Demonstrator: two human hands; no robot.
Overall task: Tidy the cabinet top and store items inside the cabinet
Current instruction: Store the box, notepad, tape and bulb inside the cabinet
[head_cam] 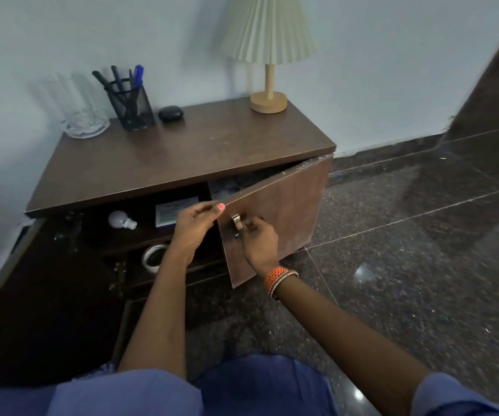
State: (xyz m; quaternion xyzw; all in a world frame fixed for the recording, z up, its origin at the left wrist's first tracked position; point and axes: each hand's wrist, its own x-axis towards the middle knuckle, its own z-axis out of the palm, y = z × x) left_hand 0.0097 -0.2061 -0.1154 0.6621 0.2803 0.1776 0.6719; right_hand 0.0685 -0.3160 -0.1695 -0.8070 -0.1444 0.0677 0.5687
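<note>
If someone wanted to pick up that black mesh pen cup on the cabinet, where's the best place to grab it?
Grip the pen cup around its lower mesh wall, coming from the front. It stands upright, and the pens fanning out of its mouth block a grasp from above. The glass vase stands close on one side and the small black case on the other, so a side approach looks cramped.

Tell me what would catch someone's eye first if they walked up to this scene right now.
Probably the two hands at the half-open right cabinet door: the left hand pinches its top edge, and the right hand is at the metal handle. Next comes the pleated lamp at the back right of the cabinet top, then the pen holder at the back left.
</note>
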